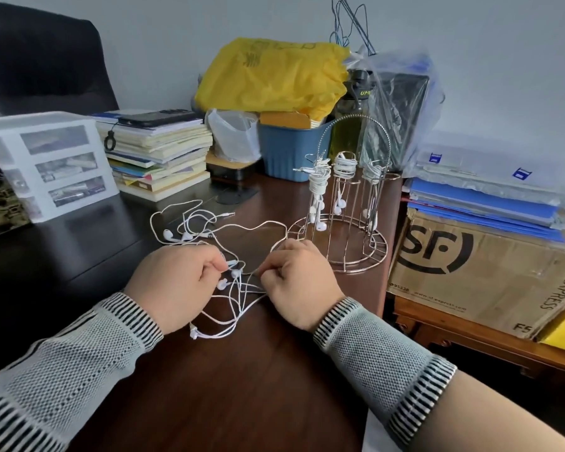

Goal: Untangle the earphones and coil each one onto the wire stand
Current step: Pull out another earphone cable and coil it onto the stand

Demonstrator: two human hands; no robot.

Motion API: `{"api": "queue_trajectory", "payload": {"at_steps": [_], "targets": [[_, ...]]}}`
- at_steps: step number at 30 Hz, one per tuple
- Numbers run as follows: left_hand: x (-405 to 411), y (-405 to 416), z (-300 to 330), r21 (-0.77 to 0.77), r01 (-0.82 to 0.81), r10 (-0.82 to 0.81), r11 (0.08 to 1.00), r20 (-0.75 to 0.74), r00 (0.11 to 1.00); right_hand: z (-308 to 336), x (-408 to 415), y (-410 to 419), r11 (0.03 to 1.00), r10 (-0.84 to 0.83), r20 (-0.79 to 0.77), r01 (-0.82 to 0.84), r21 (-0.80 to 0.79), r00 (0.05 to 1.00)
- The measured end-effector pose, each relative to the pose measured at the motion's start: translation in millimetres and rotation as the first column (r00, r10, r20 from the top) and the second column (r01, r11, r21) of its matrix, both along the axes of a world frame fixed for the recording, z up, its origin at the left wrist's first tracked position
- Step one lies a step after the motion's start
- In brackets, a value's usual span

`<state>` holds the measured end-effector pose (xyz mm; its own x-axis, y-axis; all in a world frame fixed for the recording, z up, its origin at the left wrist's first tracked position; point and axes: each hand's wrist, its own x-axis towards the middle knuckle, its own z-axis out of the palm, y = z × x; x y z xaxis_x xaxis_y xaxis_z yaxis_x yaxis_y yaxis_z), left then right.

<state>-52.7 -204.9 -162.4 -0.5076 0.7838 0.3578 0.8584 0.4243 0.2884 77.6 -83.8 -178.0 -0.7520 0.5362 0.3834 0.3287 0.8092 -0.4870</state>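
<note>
A tangle of white earphones (pixel 238 298) lies on the dark wooden desk (pixel 242 386) between my hands. My left hand (pixel 173 285) pinches a cable near an earbud, fingers curled. My right hand (pixel 300 282) grips other strands of the same tangle. More loose cable with earbuds (pixel 183 228) trails off to the back left. The copper wire stand (pixel 340 230) stands just behind my right hand. Three of its posts carry coiled white earphones (pixel 318 177), with earbuds dangling below.
A white drawer unit (pixel 46 161) and a stack of books (pixel 157 154) stand at the back left. A blue bin (pixel 287 151) under a yellow bag (pixel 271 76) sits behind the stand. A cardboard box (pixel 477 269) with blue folders is on the right.
</note>
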Motion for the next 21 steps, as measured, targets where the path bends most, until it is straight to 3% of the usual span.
{"api": "queue_trajectory", "payload": {"at_steps": [6,12,16,21], "targets": [[1,1,-1,0.023,-0.014,0.013,1.0,0.065,0.998,-3,2,1,0.997,0.056,0.009,-0.056,0.057,0.998],[13,11,-2,-0.027,-0.047,0.049,0.999,0.095,0.994,-1,0,3,0.998,0.031,0.0,-0.031,-0.058,1.0],[6,11,-5,0.006,-0.068,0.065,0.998,0.191,0.979,-2,1,3,0.997,-0.036,-0.092,0.029,-0.077,0.995],[3,13,-10,0.05,-0.065,0.051,0.997,0.232,0.971,-5,-12,6,0.998,-0.022,-0.159,0.032,0.062,0.987]]}}
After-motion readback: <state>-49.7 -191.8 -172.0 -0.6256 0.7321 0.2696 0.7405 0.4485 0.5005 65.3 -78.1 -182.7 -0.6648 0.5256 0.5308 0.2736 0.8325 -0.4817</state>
